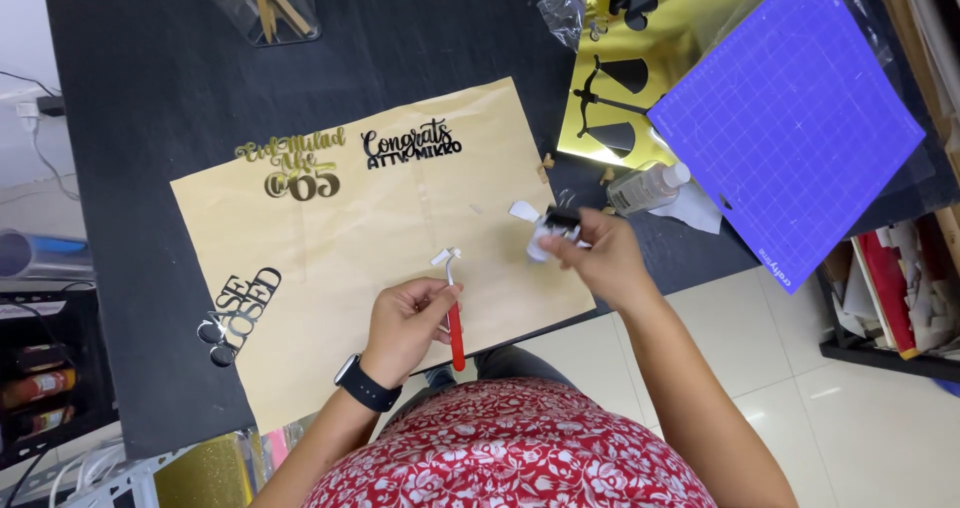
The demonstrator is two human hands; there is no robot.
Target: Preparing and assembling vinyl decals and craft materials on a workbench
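Cutouts: black script cake topper at the left edge of the tan paper sheet; gold script topper and black lettered topper near its top edge.
Left hand: fingers closed around a red-handled weeding tool, held upright above the sheet; a small white scrap sits at its tip.
Right hand: fingertips pinched on a small black-and-white cutout piece, raised just above the sheet's right edge; its exact shape is possibly a backing strip, unclear.
Table: dark surface.
Right side: clear bottle lying beside gold mirror sheet; purple cutting mat overlapping it.
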